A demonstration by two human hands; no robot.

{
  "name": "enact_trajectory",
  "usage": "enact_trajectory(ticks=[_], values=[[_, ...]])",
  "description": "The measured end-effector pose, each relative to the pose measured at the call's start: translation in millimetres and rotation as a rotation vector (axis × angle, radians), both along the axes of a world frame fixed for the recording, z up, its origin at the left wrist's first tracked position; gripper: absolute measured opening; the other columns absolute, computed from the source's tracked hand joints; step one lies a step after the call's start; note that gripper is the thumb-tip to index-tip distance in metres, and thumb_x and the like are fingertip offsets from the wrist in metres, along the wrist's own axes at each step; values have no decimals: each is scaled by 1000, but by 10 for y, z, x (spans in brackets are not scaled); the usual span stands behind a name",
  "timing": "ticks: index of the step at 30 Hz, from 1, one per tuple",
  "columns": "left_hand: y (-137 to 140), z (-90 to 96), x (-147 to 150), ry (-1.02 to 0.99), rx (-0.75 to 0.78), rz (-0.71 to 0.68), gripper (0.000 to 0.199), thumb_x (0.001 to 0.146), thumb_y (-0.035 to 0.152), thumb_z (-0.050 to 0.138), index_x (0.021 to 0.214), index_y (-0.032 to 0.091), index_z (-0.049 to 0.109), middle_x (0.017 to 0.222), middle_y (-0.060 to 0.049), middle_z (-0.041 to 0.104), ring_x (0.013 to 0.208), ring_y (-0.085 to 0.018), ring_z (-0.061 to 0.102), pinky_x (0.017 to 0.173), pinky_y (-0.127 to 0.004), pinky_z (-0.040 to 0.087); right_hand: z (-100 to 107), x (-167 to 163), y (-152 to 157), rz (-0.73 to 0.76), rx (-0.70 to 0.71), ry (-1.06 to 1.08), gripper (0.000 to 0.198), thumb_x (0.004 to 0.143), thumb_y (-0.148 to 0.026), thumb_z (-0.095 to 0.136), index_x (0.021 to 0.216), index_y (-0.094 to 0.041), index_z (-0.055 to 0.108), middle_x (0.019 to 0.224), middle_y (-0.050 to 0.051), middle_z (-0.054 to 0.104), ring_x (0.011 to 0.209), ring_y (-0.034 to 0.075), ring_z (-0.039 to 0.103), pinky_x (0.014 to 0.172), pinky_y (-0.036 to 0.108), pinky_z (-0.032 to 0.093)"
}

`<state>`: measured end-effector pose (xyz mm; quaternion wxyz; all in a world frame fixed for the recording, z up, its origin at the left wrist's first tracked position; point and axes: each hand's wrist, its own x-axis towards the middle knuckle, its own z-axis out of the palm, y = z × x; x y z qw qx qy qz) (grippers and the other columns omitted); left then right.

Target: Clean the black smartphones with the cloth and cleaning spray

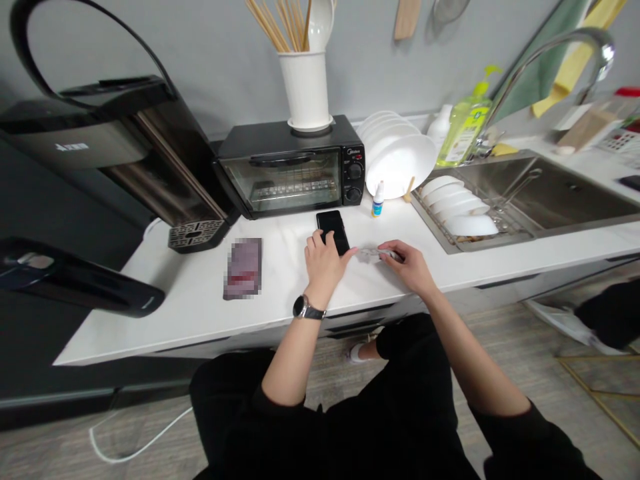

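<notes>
A black phone [333, 231] lies flat on the white counter in front of the toaster oven. My left hand [323, 261], with a watch on its wrist, rests over the phone's lower left part, fingers spread and thumb out to the right. Just to the right, my right hand [407, 263] pinches a small pale grey, thin, crumpled piece [370, 254], possibly cloth; its kind is hard to make out. Behind that stands a small white spray bottle [378, 200] with a blue label. A pixelated flat purplish thing [243, 268] lies left of my left hand.
The black toaster oven [295, 180] carries a white utensil holder [306, 87]. At left stand a black drinks machine [125, 147] and a dark cylinder [80, 277]. White plates [400, 163], a yellow-green soap bottle [463, 130] and the sink [560, 193] are at right.
</notes>
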<state>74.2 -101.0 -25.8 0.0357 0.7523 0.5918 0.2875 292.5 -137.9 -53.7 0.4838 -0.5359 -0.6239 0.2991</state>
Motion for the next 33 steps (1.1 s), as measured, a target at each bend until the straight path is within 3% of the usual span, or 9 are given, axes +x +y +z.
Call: enact_trajectory(ticks=[3, 6, 10, 13, 17, 22, 25, 29, 33], values=[[-163, 83, -41, -183, -28, -317, 59, 97, 49, 67, 147, 18, 55, 152, -16, 54, 133, -32, 55, 114, -46, 44, 81, -164, -112, 79, -15, 61, 34, 91, -51, 70, 109, -21, 70, 107, 8, 78, 100, 25, 72, 83, 34, 54], [-328, 125, -109, -349, -197, -502, 32, 101, 39, 63, 128, 24, 70, 120, -6, 75, 104, -21, 70, 97, -33, 54, 134, -391, -203, 165, -21, 132, 31, 94, -48, 68, 111, -23, 67, 104, 6, 77, 94, 22, 71, 76, 30, 51], [-398, 92, -271, -431, -267, -336, 18, 99, 31, 65, 105, 21, 78, 76, 1, 72, 65, -13, 62, 68, -23, 48, 116, -601, -197, 75, -32, 194, 27, 97, -49, 63, 103, -22, 65, 76, -2, 65, 60, 13, 52, 59, 27, 37], [-394, 67, -381, -420, -241, -281, 19, 97, 31, 65, 87, 19, 75, 62, 5, 61, 58, -11, 54, 61, -22, 41, 95, -673, -164, 135, -51, 207, 31, 94, -48, 68, 110, -22, 65, 85, -1, 66, 65, 13, 51, 61, 27, 38], [-402, 79, -449, -356, -153, -234, 31, 97, 35, 65, 71, 18, 66, 62, 3, 59, 60, -12, 53, 61, -23, 39, 135, -709, -142, 161, -13, 212, 31, 90, -49, 74, 104, -21, 68, 90, 1, 68, 74, 15, 57, 67, 28, 42], [-371, 198, -493, -312, -77, -264, 21, 93, 11, 58, 93, 21, 77, 81, -1, 73, 70, -15, 63, 68, -25, 45, 290, -703, -96, 32, 63, 254, 33, 100, -53, 61, 91, -21, 65, 77, 0, 63, 69, 15, 57, 68, 29, 47], [-326, 337, -486, -248, -1, -290, 30, 92, 7, 57, 100, 23, 80, 87, -2, 77, 73, -16, 66, 71, -26, 46, 413, -779, -81, 142, 150, 168, 28, 99, -50, 65, 106, -22, 65, 100, 4, 70, 92, 19, 67, 87, 34, 53], [-309, 503, -469, -56, 74, -271, 24, 93, 9, 60, 93, 24, 79, 78, 0, 74, 73, -18, 65, 65, -28, 41, 514, -906, -82, 211, 289, 34, 47, 89, -46, 79, 126, -24, 62, 123, 9, 70, 113, 25, 67, 102, 40, 53], [-360, 569, -488, 66, 159, -229, 23, 100, 31, 64, 82, 22, 74, 70, 0, 67, 71, -18, 62, 61, -29, 35, 517, -903, -103, 50, 367, -39, 18, 102, -36, 60, 112, -24, 69, 108, 7, 75, 101, 23, 70, 95, 40, 57]])
